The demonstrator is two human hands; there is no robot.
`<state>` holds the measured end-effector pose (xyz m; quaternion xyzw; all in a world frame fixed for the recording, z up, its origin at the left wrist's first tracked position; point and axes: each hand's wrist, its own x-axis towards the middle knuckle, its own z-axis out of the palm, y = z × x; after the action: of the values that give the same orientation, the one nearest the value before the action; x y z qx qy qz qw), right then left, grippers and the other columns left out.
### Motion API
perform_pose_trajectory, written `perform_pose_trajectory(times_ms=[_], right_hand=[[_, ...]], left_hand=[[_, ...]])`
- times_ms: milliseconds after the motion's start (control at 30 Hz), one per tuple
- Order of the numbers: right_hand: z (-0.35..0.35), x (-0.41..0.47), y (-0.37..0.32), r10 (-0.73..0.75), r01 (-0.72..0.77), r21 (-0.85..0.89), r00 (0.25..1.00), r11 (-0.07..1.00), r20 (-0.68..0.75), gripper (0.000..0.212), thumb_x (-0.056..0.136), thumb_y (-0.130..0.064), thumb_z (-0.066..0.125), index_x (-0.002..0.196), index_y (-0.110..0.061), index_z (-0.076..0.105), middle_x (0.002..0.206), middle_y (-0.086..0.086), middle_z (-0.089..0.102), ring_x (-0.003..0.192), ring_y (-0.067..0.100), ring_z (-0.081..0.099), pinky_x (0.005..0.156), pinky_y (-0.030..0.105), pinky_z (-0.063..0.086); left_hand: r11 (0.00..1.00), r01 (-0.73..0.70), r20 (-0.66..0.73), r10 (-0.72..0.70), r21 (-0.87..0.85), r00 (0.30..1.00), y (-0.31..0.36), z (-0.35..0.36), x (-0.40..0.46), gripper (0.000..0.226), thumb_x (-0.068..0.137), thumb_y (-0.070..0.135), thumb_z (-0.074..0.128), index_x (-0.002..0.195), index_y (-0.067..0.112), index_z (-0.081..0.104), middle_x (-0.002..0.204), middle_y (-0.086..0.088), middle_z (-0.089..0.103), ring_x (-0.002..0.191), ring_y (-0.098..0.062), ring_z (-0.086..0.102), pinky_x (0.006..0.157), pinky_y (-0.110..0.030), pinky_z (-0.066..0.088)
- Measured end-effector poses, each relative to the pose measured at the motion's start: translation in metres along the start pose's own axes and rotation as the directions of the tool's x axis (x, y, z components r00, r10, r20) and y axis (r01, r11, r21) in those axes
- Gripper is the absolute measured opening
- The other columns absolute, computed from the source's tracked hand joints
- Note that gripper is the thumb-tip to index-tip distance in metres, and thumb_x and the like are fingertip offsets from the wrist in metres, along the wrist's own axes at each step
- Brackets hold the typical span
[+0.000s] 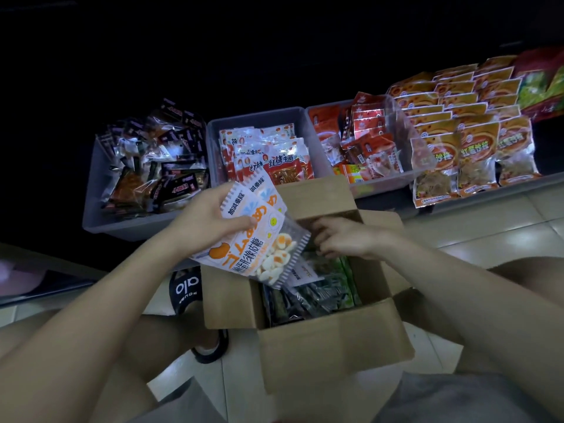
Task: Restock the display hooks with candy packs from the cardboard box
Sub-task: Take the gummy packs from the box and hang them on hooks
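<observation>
on the far left a grey bin (100, 221) is holding dark snack packets. the left hand (210, 219) is gripping white-and-orange candy packs (256, 236) with thumb on top, holding them over the far left corner of the open cardboard box (332, 358). the right hand (345, 239) is reaching into the box with fingers curled; what they grasp cannot be told. orange bags (476, 154) are lying far right.

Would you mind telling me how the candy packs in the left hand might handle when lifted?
The candy packs are probably light, since the left hand holds several by one edge. The glossy film looks slippery and floppy, so they may slide apart.
</observation>
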<state>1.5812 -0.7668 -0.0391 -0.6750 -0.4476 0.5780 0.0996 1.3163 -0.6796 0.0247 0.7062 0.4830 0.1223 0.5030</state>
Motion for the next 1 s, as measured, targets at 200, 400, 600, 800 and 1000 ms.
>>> perform_pose_trajectory(times_ms=[200,400,600,800,1000], right_hand=[[0.062,0.041,0.031,0.004,0.031,-0.705,0.999,0.709,0.047,0.045,0.097,-0.020,0.061,0.140,-0.010,0.052,0.145,0.018,0.052,0.131,0.036,0.054,0.093,0.033,0.048],[0.091,0.061,0.045,0.045,0.162,-0.931,0.981,0.326,0.187,0.067,0.100,-0.026,0.056,0.160,-0.035,0.029,0.171,0.014,0.005,0.156,0.045,0.004,0.122,0.056,0.021],[0.096,0.068,0.045,0.044,0.037,-0.930,0.997,0.367,0.057,0.064,0.100,-0.030,0.059,0.156,-0.014,0.034,0.158,0.018,0.037,0.147,0.038,0.035,0.113,0.046,0.037],[0.083,0.064,0.046,0.045,-0.008,-0.906,0.999,0.423,0.012,0.054,0.103,-0.014,0.050,0.154,-0.014,0.036,0.157,0.018,0.041,0.145,0.037,0.040,0.112,0.041,0.039],[0.052,0.041,0.030,-0.039,-0.017,-0.732,0.997,0.681,-0.060,0.037,0.100,-0.007,0.046,0.136,-0.013,0.053,0.128,0.018,0.067,0.116,0.036,0.065,0.083,0.036,0.049]], left_hand=[[0.991,-0.040,0.044,0.035,0.124,0.998,-0.006,0.000,0.004,0.032,0.085,0.025,0.087,0.111,0.032,0.069,0.097,0.014,0.080,0.084,-0.004,0.077,0.078,-0.038,0.064],[0.976,-0.061,0.075,0.046,0.209,0.996,-0.008,0.000,0.009,0.036,0.087,0.032,0.085,0.120,0.032,0.070,0.101,0.014,0.080,0.085,0.000,0.075,0.080,-0.037,0.064],[0.967,-0.071,0.081,0.053,0.245,0.995,-0.011,-0.005,0.007,0.033,0.089,0.039,0.081,0.119,0.041,0.065,0.101,0.021,0.077,0.085,0.005,0.074,0.076,-0.038,0.064],[0.966,-0.071,0.044,0.062,0.247,0.997,-0.007,-0.008,-0.005,0.031,0.091,0.041,0.078,0.113,0.051,0.059,0.098,0.018,0.077,0.082,0.002,0.074,0.074,-0.042,0.065],[0.981,-0.023,-0.067,0.037,0.192,0.997,-0.002,-0.017,-0.032,0.032,0.096,0.045,0.071,0.120,0.034,0.053,0.103,0.007,0.077,0.085,-0.010,0.077,0.074,-0.050,0.063]])
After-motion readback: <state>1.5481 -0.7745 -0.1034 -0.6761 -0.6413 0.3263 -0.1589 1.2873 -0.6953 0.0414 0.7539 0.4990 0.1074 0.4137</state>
